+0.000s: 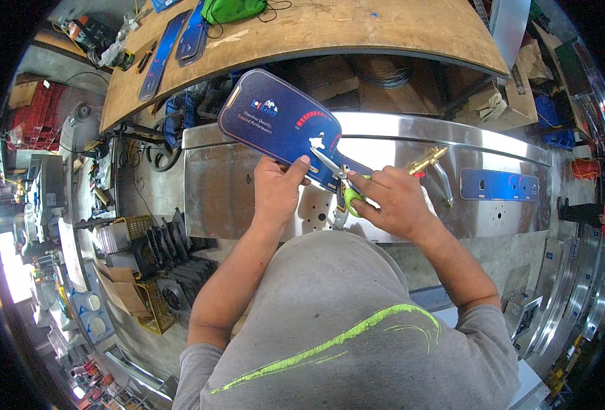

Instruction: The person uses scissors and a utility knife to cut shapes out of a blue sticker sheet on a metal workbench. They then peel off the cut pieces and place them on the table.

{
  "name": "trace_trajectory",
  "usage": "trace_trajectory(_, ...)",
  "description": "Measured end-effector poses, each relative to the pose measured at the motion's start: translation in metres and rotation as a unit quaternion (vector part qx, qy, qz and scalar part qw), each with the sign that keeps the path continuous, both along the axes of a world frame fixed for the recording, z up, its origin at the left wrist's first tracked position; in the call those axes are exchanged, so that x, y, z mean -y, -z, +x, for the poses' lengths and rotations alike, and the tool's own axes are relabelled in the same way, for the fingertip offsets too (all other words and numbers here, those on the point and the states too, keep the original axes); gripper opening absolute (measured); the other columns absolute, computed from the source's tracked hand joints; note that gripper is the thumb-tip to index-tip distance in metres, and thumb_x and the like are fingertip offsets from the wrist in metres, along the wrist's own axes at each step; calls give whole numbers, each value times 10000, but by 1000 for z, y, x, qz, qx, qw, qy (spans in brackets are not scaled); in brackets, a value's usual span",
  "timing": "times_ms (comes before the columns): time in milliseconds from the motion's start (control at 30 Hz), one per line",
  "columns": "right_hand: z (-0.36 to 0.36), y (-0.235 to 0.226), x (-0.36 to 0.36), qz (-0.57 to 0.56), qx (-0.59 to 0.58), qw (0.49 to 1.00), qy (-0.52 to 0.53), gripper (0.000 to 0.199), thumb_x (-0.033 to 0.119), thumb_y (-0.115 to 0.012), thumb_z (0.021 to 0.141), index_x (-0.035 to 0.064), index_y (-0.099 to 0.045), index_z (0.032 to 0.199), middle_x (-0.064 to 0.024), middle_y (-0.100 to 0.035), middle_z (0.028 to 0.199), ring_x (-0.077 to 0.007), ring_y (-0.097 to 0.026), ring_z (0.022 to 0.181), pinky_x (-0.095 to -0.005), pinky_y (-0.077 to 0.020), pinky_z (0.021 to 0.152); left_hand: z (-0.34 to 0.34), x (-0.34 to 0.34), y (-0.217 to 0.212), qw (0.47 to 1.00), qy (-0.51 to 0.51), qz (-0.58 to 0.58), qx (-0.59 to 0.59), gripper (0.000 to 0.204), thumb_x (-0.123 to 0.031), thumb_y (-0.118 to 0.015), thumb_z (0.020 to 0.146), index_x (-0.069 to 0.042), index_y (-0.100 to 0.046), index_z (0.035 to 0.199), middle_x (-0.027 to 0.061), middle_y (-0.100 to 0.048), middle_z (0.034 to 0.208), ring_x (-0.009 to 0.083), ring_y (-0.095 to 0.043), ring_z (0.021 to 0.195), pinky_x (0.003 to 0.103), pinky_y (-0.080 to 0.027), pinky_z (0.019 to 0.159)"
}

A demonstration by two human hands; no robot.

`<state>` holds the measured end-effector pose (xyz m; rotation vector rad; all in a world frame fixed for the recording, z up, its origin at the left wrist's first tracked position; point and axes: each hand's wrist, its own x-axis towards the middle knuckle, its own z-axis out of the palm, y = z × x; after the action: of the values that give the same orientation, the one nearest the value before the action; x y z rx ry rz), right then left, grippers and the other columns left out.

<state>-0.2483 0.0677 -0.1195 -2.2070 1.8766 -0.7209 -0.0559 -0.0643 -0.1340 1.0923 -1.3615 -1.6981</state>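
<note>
A dark blue printed panel [258,109] with rounded corners is tilted over the stainless steel sheet-metal body [220,198]. My left hand [277,190] pinches its near edge between thumb and fingers. In my right hand [392,199] is a pair of scissors [330,165] with green handles, gripped by the loops. Their pointed blades lie across the panel, tip close to a pale irregular cutout [318,141]. My right fingers partly hide the handles and the panel's narrower end.
A brass valve [427,161] with a metal tube and another blue panel [497,185] lie on the steel body to the right. Beyond stands a wooden table [357,27] with blue strips [164,55] and a green bag [232,9]. Black parts [172,249] stand at left.
</note>
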Motion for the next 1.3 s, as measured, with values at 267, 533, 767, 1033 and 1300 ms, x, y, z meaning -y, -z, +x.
trace_trajectory(267, 8, 18, 0, -35, 36, 999, 10, 397, 319, -711, 888, 96, -677, 1215, -63, -594, 802, -268, -582, 732, -423, -470, 637, -3, -4, 6, 999, -31, 9, -39, 182, -108, -690, 954, -83, -636, 1126, 10, -716, 938, 84, -638, 737, 234, -512, 629)
trace_trajectory(533, 29, 39, 2, -54, 83, 995, 26, 437, 303, -718, 880, 58, -668, 1239, -71, -601, 800, -275, -573, 710, -417, -468, 638, 2, 1, 6, 993, -49, 72, -80, 188, -178, -714, 964, -89, -657, 1120, 14, -727, 992, 96, -673, 791, 253, -544, 672)
trace_trajectory(767, 39, 45, 3, 13, 228, 973, 35, 467, 293, -709, 889, 24, -646, 1266, -138, -654, 867, -319, -639, 800, -414, -507, 707, -1, 6, 19, 994, -70, 9, -85, 218, -166, -699, 976, -65, -673, 1167, 45, -732, 1087, 131, -691, 934, 311, -558, 854)
trace_trajectory(1033, 58, 57, -1, 101, 435, 893, 54, 491, 114, -691, 869, 30, -617, 1347, -97, -698, 955, -138, -605, 771, -302, -505, 708, -3, 0, 25, 985, -85, -1, -153, 209, -117, -688, 978, -54, -671, 1176, 49, -722, 1124, 142, -675, 997, 320, -526, 937)
trace_trajectory(1300, 48, 50, 4, 49, 286, 956, 46, 488, 282, -700, 893, 60, -626, 1321, -163, -681, 935, -345, -666, 846, -436, -524, 762, -1, 1, 25, 986, -94, -3, -134, 226, -79, -703, 960, -53, -668, 1182, 53, -724, 1135, 147, -675, 1002, 324, -512, 961)
